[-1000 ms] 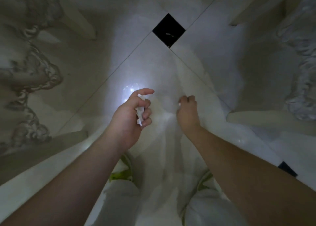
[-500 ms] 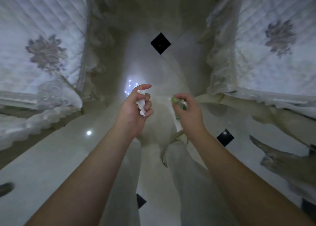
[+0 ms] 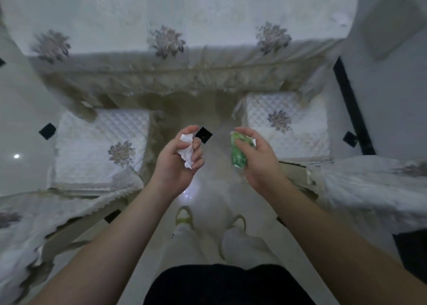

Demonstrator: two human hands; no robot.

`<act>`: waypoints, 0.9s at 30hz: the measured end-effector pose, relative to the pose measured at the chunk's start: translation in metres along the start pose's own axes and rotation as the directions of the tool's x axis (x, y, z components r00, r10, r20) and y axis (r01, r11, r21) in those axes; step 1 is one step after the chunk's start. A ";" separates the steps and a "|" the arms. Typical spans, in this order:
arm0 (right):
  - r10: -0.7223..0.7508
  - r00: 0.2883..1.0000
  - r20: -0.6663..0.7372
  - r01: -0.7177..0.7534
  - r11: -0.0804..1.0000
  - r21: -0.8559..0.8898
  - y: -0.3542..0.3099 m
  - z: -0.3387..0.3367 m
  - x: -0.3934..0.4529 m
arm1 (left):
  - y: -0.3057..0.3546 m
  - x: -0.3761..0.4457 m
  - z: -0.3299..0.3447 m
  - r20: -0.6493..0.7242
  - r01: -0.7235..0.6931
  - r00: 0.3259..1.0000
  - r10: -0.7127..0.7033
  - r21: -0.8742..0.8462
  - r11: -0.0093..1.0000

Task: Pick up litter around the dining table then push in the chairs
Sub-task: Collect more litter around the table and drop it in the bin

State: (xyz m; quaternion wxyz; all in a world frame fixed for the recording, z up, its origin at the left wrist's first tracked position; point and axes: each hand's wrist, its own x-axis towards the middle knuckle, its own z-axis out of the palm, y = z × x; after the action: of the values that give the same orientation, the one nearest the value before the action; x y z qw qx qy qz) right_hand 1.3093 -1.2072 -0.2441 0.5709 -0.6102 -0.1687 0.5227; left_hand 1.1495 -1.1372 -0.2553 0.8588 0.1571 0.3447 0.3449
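My left hand [image 3: 176, 163] is closed around a crumpled white paper [image 3: 187, 151], held above the floor in the middle of the view. My right hand [image 3: 256, 159] grips a crumpled green wrapper [image 3: 238, 152] at the same height. Ahead stands the dining table [image 3: 173, 16] under a white embroidered cloth. Two chairs with quilted white seat covers are pulled out from it, one on the left [image 3: 99, 143] and one on the right [image 3: 288, 122]. I stand in the gap between them.
The floor is pale glossy tile with small black diamond insets [image 3: 203, 134]. Cloth-covered chair backs flank me at lower left [image 3: 34, 224] and at right [image 3: 369, 189]. A dark vertical strip [image 3: 353, 110] runs along the far right.
The view has risen from close to the floor to standing height, so the table and chair seats come into sight. My right hand picked up the green wrapper; both hands rose with the litter.
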 end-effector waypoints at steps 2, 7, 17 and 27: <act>-0.035 0.999 -0.040 0.038 0.997 0.068 -0.021 -0.001 -0.018 | 0.002 -0.013 0.028 0.061 0.002 0.998 -0.002 -0.011 1.000; -0.083 0.986 -0.144 0.117 0.962 0.246 -0.054 -0.006 -0.052 | 0.022 -0.032 0.078 0.233 0.041 0.971 -0.058 0.075 0.996; -0.220 0.874 -0.434 0.409 0.815 0.410 -0.085 -0.015 -0.111 | 0.065 -0.039 0.126 0.451 0.091 0.870 -0.200 0.251 0.964; -0.099 0.743 -0.662 0.524 0.702 0.482 -0.071 -0.099 -0.217 | -0.030 -0.065 0.184 0.526 0.241 0.731 -0.436 0.399 0.885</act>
State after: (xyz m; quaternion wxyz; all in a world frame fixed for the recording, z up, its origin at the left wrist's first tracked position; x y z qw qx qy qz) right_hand 1.3329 -1.4122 -0.1055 0.8506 -0.4671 0.0998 0.2197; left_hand 1.2588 -1.2100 -0.1073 0.9368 0.3220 0.1256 0.0553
